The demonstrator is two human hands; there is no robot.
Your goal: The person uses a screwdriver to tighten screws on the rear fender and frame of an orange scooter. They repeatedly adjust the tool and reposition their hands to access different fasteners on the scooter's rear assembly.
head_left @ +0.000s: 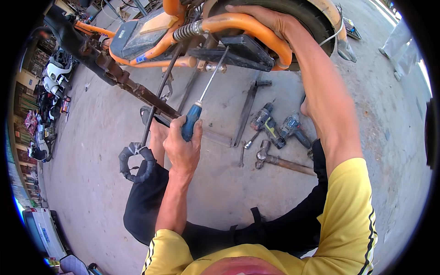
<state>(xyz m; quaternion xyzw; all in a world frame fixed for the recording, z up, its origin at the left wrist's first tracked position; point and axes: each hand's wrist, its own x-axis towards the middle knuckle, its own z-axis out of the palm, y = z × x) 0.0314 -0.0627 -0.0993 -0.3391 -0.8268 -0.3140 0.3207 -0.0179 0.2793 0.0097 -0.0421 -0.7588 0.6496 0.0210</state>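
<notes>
My left hand (181, 150) is closed around the blue handle of a screwdriver (192, 121). Its long metal shaft points up and away, and the tip lies at a black angular part (250, 51) beneath the orange frame; whether it touches is hard to tell. My right hand (270, 20) reaches past the curved orange tube (256, 27) and lies against the black tyre (314, 25). One digit there is stretched out; the other fingers are mostly hidden. A coil spring shock absorber (187, 31) sits on the frame left of the wheel.
A hammer (288, 164), two power drills (268, 123) and small tools lie on the concrete before me. A rusty metal bar (133, 89) and a rod with a black-wrapped ring (147, 169) stand at my left. Parked scooters (55, 75) line the far left; a person's legs (398, 50) show far right.
</notes>
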